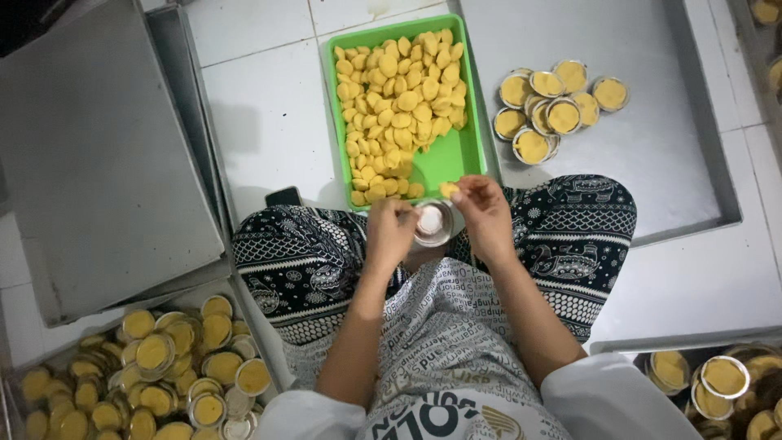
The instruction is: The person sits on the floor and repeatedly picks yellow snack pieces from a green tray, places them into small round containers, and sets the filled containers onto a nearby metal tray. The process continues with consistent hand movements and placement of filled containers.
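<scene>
I sit cross-legged on the floor. My left hand holds a small round metal tin with a whitish inside over my lap. My right hand pinches one yellow dough piece just above the tin's far rim. Right beyond my hands lies a green tray with many yellow dough pieces piled in it, mostly on its left and far side.
Several filled tins lie on a flat metal sheet at the far right. A metal tray leans at the left. More filled tins fill a tray near left and another group near right. A dark phone lies by my knee.
</scene>
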